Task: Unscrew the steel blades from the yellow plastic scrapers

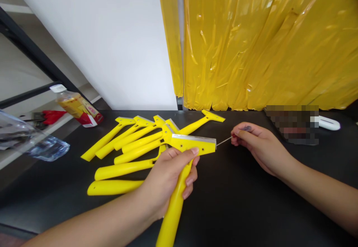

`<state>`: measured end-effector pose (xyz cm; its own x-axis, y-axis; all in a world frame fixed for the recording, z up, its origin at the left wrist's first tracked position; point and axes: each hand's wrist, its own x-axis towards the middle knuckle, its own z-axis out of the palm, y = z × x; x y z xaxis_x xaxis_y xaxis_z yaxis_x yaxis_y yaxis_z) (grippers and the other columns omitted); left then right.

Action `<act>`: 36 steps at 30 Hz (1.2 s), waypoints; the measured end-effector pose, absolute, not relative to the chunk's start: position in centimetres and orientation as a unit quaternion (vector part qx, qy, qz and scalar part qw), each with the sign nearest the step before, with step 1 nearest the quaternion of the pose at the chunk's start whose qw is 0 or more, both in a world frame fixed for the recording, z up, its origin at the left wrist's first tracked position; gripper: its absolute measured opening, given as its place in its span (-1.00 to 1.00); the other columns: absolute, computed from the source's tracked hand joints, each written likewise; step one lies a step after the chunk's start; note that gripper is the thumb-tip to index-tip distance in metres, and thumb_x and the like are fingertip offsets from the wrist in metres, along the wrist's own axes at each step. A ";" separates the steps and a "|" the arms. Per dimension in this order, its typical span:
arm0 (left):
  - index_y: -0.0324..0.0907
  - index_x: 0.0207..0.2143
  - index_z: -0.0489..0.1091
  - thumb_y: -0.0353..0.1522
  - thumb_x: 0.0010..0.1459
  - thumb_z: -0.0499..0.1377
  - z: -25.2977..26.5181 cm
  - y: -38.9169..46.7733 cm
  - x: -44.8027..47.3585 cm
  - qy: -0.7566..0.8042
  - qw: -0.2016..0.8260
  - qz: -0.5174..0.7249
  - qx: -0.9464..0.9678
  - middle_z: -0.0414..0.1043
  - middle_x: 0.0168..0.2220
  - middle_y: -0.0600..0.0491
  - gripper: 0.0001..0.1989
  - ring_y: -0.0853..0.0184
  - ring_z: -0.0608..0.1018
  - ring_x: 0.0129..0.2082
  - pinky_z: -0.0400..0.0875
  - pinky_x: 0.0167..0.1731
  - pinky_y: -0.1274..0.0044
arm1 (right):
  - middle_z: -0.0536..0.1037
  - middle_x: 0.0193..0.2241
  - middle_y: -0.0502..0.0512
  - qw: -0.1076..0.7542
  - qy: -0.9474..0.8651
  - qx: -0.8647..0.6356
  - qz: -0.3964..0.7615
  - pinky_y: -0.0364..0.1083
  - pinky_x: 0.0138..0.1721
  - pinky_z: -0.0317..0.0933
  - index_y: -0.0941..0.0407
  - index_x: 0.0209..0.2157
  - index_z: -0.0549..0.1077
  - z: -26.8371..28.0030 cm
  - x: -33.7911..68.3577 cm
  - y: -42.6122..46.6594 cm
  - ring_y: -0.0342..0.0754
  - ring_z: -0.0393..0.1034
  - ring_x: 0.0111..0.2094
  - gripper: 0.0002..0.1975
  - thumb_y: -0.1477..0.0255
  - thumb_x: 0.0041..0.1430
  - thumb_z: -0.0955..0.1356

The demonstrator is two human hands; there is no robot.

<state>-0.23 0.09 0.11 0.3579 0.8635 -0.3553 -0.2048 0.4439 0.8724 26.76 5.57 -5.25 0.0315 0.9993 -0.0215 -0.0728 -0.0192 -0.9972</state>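
Observation:
My left hand [170, 172] is closed around a yellow scraper [173, 209], just below its head. Its thumb presses on the flat face of the head, which has small holes and a silver blade strip along the top edge. My right hand [254, 142] pinches a thin metal rod tool [224, 140] with a dark end showing above the fingers; its exact kind is unclear. The rod's tip is at the right end of the scraper head; whether they touch I cannot tell. Behind my left hand lie several more yellow scrapers [131, 142], side by side.
All this is over a black table [237, 202]. A drink bottle [78, 105] and crumpled clear plastic [53, 146] are at left, by shelves. A blurred-out dark object [293, 125] and a white item [329, 123] lie at right. Yellow plastic sheeting [251, 45] hangs behind.

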 end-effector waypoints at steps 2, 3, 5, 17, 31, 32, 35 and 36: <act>-0.15 -0.39 0.39 -0.15 0.38 0.27 0.1 0.1 -0.2 0.430 0.732 0.367 0.379 0.24 -0.68 0.19 -0.66 0.51 0.21 -0.78 0.08 -0.73 0.66 | 0.56 -0.37 0.02 0.528 -0.463 -0.491 0.515 -0.03 -0.18 0.35 0.06 -0.33 0.59 -5.2 26.7 5.5 -0.03 0.44 -0.30 -0.61 0.06 0.04 0.63; -0.15 -0.39 0.39 -0.14 0.38 0.26 0.1 0.1 -0.2 0.428 0.734 0.368 0.378 0.24 -0.68 0.19 -0.66 0.52 0.20 -0.78 0.08 -0.73 0.66 | 0.55 -0.37 0.01 0.531 -0.461 -0.489 0.516 -0.03 -0.18 0.35 0.05 -0.33 0.57 -5.2 26.7 5.5 -0.04 0.44 -0.30 -0.61 0.07 0.05 0.62; -0.15 -0.39 0.39 -0.15 0.38 0.26 0.1 0.1 -0.2 0.426 0.735 0.370 0.377 0.24 -0.68 0.19 -0.67 0.52 0.18 -0.78 0.09 -0.73 0.66 | 0.55 -0.36 0.00 0.537 -0.456 -0.485 0.518 -0.03 -0.18 0.36 0.04 -0.31 0.55 -5.1 26.6 5.4 -0.04 0.45 -0.30 -0.63 0.09 0.06 0.61; -0.14 -0.39 0.38 -0.16 0.38 0.28 -0.3 0.1 -0.1 0.428 0.743 0.371 0.357 0.23 -0.68 0.19 -0.68 0.51 0.17 -0.75 0.12 -0.73 0.67 | 0.57 -0.33 0.00 0.562 -0.473 -0.455 0.503 -0.06 -0.18 0.37 0.01 -0.26 0.54 -4.0 26.8 4.7 -0.04 0.47 -0.29 -0.73 0.19 0.15 0.59; -0.17 -0.43 0.40 -0.23 0.32 0.29 0.0 -0.5 0.1 0.432 0.789 0.307 0.313 0.20 -0.69 0.19 -0.70 0.52 0.17 -0.76 0.11 -0.75 0.68 | 0.58 -0.36 0.06 0.556 -0.503 -0.427 0.505 -0.12 -0.29 0.41 -0.01 -0.27 0.65 0.0 25.6 0.5 -0.04 0.46 -0.34 -0.83 0.21 0.21 0.54; -0.17 -0.43 0.40 -0.23 0.33 0.28 0.1 -0.5 0.1 0.432 0.790 0.302 0.314 0.20 -0.69 0.19 -0.70 0.52 0.16 -0.77 0.11 -0.75 0.68 | 0.58 -0.36 0.06 0.556 -0.507 -0.423 0.505 -0.12 -0.29 0.41 -0.01 -0.27 0.65 -0.1 25.6 0.5 -0.04 0.46 -0.34 -0.83 0.21 0.21 0.55; -0.18 -0.44 0.40 -0.23 0.33 0.28 0.1 -0.4 0.2 0.425 0.794 0.299 0.314 0.19 -0.67 0.20 -0.70 0.53 0.17 -0.77 0.11 -0.75 0.68 | 0.59 -0.34 0.06 0.550 -0.517 -0.419 0.505 -0.11 -0.27 0.42 -0.03 -0.24 0.66 -0.4 25.6 0.6 -0.04 0.47 -0.33 -0.85 0.21 0.23 0.54; -0.18 -0.44 0.40 -0.24 0.32 0.28 0.1 -0.4 0.2 0.423 0.795 0.301 0.314 0.20 -0.66 0.20 -0.71 0.53 0.18 -0.76 0.11 -0.76 0.68 | 0.59 -0.33 0.05 0.549 -0.519 -0.418 0.506 -0.11 -0.26 0.42 -0.03 -0.24 0.66 -0.5 25.7 0.7 -0.03 0.47 -0.33 -0.85 0.21 0.23 0.54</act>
